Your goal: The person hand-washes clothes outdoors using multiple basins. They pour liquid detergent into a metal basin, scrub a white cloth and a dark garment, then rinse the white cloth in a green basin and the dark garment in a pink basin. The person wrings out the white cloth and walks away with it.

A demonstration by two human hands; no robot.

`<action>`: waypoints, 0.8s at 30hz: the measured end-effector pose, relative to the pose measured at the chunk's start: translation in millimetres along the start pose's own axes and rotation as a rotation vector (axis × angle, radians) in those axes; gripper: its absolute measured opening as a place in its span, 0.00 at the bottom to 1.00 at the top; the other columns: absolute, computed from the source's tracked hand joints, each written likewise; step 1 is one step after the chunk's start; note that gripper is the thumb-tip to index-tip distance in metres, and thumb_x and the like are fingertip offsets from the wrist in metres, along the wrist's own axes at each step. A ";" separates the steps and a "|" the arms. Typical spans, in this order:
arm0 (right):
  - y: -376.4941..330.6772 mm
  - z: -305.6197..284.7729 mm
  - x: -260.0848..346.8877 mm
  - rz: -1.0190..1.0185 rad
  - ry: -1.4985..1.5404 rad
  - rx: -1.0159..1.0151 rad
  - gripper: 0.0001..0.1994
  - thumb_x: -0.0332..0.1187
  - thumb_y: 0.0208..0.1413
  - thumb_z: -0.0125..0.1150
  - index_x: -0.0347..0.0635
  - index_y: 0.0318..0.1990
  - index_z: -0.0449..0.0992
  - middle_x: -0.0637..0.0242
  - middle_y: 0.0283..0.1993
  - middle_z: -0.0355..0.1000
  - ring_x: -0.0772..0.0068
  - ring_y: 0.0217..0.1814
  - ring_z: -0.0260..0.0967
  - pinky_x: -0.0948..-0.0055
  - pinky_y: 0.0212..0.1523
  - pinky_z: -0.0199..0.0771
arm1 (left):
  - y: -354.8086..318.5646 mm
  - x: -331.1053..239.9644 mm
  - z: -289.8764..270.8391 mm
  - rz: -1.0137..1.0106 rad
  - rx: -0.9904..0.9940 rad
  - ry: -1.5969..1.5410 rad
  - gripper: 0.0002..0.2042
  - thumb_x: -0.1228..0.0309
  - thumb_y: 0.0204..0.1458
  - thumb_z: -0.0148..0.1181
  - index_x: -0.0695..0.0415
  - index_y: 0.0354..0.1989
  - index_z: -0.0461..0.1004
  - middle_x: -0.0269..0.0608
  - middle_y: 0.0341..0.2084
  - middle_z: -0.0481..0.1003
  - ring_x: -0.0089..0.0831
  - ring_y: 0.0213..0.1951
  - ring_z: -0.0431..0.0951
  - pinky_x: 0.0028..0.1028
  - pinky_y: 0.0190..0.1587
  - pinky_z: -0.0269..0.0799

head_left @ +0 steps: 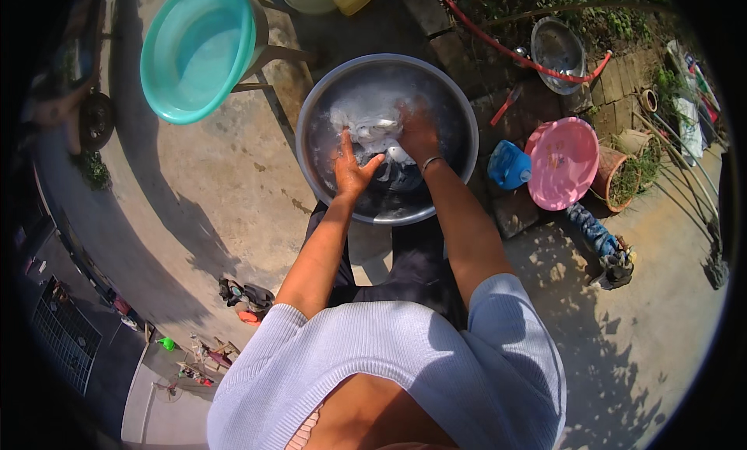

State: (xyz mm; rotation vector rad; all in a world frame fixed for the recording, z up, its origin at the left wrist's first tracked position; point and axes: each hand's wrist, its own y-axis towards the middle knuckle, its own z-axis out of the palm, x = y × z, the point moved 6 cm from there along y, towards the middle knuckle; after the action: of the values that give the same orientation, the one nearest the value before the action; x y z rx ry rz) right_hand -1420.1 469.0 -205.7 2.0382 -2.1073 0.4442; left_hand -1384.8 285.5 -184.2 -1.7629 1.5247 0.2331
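Observation:
A large round metal basin [309, 158] in front of me holds water with white cloth [372, 127] bunched in it. My left hand [354, 168] is at the cloth's left side, thumb and fingers spread apart. My right hand [421, 135] reaches into the basin at the cloth's right side; its fingers are in shade and water, so their grip is hidden. A bracelet circles my right wrist. Darker wet cloth or shadow shows below the white cloth; I cannot tell which.
A teal basin [242, 69] of water stands on a stool at the far left. On the right are a blue jug [507, 167], a pink basin [583, 158], a planted pot [615, 182] and a metal bowl [557, 49]. A red hose [498, 39] runs along the far right.

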 end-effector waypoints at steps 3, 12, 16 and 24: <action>6.5 -15.7 14.0 0.250 0.229 0.297 0.34 0.47 0.38 0.69 0.46 0.54 0.66 0.53 0.44 0.72 0.51 0.47 0.71 0.64 0.43 0.74 | 21.4 20.1 19.6 -0.276 -0.021 -0.532 0.50 0.52 0.38 0.71 0.63 0.65 0.47 0.61 0.54 0.64 0.47 0.56 0.65 0.38 0.57 0.60; -32.6 -87.4 68.8 0.240 0.624 0.028 0.24 0.51 0.49 0.60 0.35 0.39 0.70 0.45 0.28 0.73 0.43 0.32 0.72 0.56 0.31 0.72 | 37.4 27.6 65.3 -0.737 0.157 -1.753 0.17 0.60 0.58 0.46 0.62 0.45 0.72 0.45 0.38 0.76 0.38 0.39 0.76 0.33 0.42 0.72; -38.8 -97.2 80.4 0.328 0.711 -0.027 0.16 0.43 0.52 0.60 0.37 0.34 0.73 0.48 0.26 0.73 0.44 0.31 0.72 0.60 0.30 0.72 | 29.9 17.8 47.4 -0.539 0.237 -1.565 0.17 0.61 0.58 0.46 0.62 0.42 0.73 0.42 0.36 0.76 0.35 0.37 0.75 0.31 0.41 0.71; -33.8 -77.6 25.0 0.218 0.473 -0.010 0.14 0.37 0.48 0.64 0.32 0.27 0.72 0.48 0.31 0.69 0.49 0.31 0.68 0.59 0.31 0.69 | 11.5 -39.5 -25.1 -0.104 0.170 -0.878 0.14 0.63 0.58 0.51 0.63 0.38 0.75 0.31 0.30 0.75 0.21 0.33 0.71 0.23 0.38 0.67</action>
State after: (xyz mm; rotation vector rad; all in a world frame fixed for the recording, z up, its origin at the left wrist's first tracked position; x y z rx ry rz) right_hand -1393.7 470.6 -121.5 1.5072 -2.0214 0.8508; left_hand -1414.1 299.4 -148.6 -1.3169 0.7848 0.6945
